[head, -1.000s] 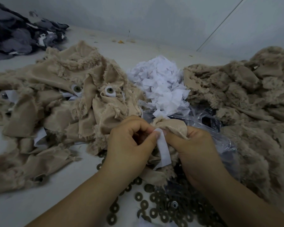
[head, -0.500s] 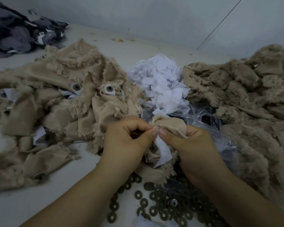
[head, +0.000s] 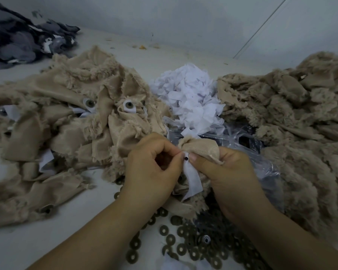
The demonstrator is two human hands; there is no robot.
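A beige plush fabric piece (head: pixel 200 148) is bunched between both hands in the lower middle. My right hand (head: pixel 228 176) grips the fabric, its thumb pressing a white fabric strip (head: pixel 191 178) against it. My left hand (head: pixel 152 170) pinches the top of that strip with thumb and forefinger. A small dark post tip (head: pixel 185 158) shows through a hole in the strip between the two thumbs. The strip hangs down below the hands.
Beige plush pieces with fitted toy eyes (head: pixel 128 104) are piled at left (head: pixel 57 133); another beige pile (head: pixel 300 123) lies at right. White strips (head: pixel 189 96) are heaped behind the hands. Several olive washers (head: pixel 183 248) and a clear plastic bag (head: pixel 261 168) lie in front. Dark fabric (head: pixel 18 39) sits far left.
The thumbs have parted slightly, and the dark post tip now shows through the white strip. The hands stay in nearly the same place.
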